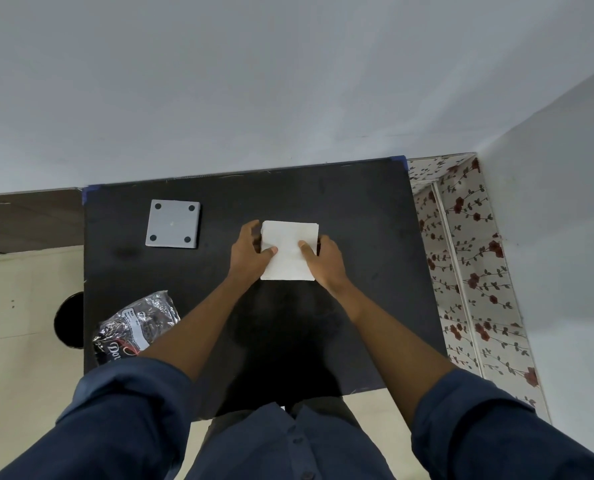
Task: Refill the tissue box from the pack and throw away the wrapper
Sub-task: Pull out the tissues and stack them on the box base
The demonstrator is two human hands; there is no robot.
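Now I hold the white stack of tissues [288, 251] with both hands, near the middle of the black table [357, 220]. My left hand [250, 251] grips its left side, with the thumb on top and the fingers curled around the edge. My right hand [323, 259] grips its right side the same way. The grey tissue box [173, 224] sits upside down on the table, off to the left and apart from the stack. The shiny, crumpled wrapper [136, 325] lies near the table's left edge, close to me, just beside my left arm. My sleeves [129, 410] are dark blue.
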